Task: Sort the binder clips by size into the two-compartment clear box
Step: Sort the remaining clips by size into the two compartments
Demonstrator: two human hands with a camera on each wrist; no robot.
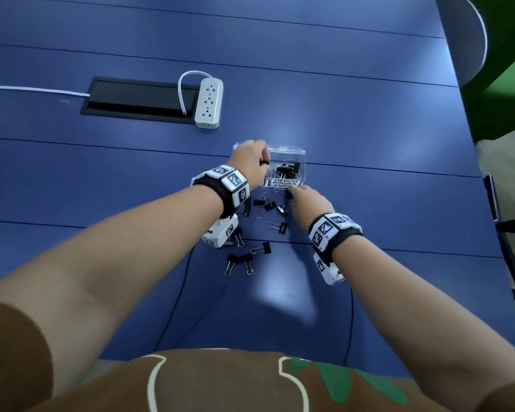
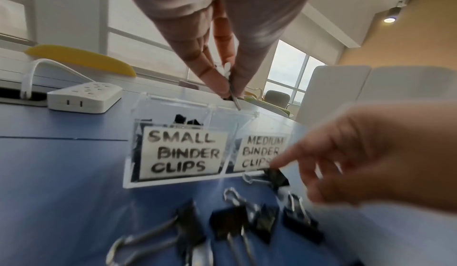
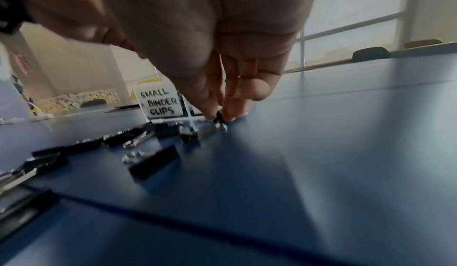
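The clear two-compartment box (image 1: 298, 153) stands mid-table; its labels read SMALL BINDER CLIPS (image 2: 183, 155) and MEDIUM BINDER CLIPS (image 2: 259, 153). Black clips (image 1: 287, 169) lie in the medium side, and a few (image 2: 185, 120) show in the small side. My left hand (image 1: 263, 162) hovers over the box's left half near the divider, pinching a binder clip (image 2: 234, 99) by its wire handle. My right hand (image 3: 219, 117) is at table level just in front of the medium label, its thumb and a finger pinching a small black clip (image 3: 219, 120). Several loose clips (image 1: 262, 248) lie scattered in front of the box.
A white power strip (image 1: 208, 102) and a black cable hatch (image 1: 137, 99) sit beyond the box to the left. Thin black cables (image 1: 176, 298) run over the table's near edge. The blue table (image 1: 399, 203) ends at the right beside a chair (image 1: 464, 40).
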